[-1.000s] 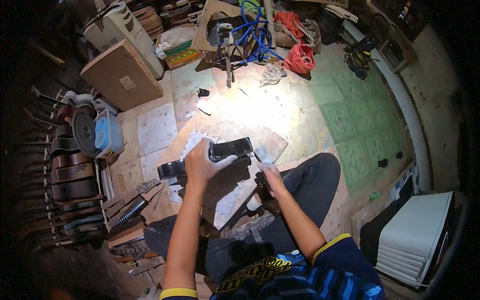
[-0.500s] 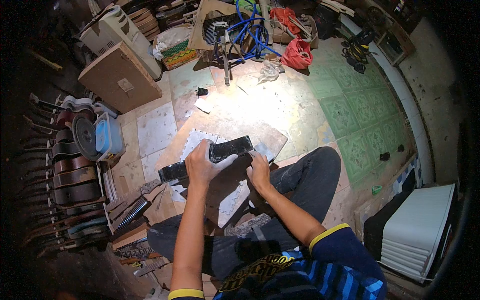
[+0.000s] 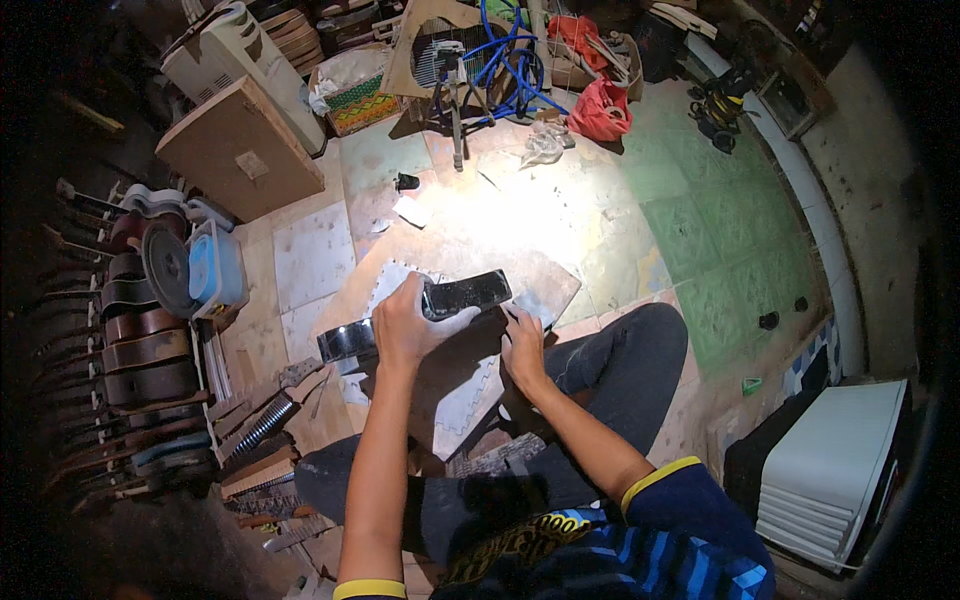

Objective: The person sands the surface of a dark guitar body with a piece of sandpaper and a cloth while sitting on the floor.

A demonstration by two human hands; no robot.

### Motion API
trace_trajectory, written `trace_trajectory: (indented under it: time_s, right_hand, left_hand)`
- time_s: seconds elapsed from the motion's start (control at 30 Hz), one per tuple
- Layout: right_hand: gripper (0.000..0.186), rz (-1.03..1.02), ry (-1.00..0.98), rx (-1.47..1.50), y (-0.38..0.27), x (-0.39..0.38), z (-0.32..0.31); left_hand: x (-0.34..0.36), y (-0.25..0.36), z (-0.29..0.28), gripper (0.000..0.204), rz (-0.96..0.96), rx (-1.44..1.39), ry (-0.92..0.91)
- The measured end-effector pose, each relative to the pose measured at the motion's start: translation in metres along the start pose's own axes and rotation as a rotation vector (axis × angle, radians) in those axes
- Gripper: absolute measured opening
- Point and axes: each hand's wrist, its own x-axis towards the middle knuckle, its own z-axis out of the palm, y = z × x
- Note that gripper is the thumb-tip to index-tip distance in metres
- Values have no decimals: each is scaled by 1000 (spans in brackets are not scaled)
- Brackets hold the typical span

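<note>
Left hand (image 3: 405, 325) clamped over glossy black curved piece (image 3: 462, 294), pinning it steady on board (image 3: 545, 290) at 12 o'clock of lap. Right hand (image 3: 522, 345) pressed flat at 3 o'clock end, fingers together, bracing. Foam mat (image 3: 465, 405) beneath cushions.

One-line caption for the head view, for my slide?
Left hand grips a glossy black bar while right hand rests beside it.

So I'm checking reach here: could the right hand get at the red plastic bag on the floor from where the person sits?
Probably not. The right hand rests by the glossy black curved piece, while the red plastic bag lies far across the tiled floor.
</note>
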Motion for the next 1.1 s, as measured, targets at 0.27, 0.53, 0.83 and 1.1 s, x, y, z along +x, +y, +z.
trace_trajectory:
  time_s: [0.27, 0.53, 0.83, 1.1]
  right_hand:
    - [53, -84, 0, 63, 2, 4, -1]
    - [48, -46, 6, 70, 5, 8, -3]
    - [47, -14, -9, 111, 7, 20, -1]
    - [44, 19, 4, 88, 7, 19, 1]
  left_hand:
    - [8, -6, -3, 63, -73, 49, -71]
    - [12, -6, 0, 59, -1, -34, 8]
    - [18, -9, 2, 60, -51, -29, -42]
    - [18, -9, 4, 61, -15, -31, -4]
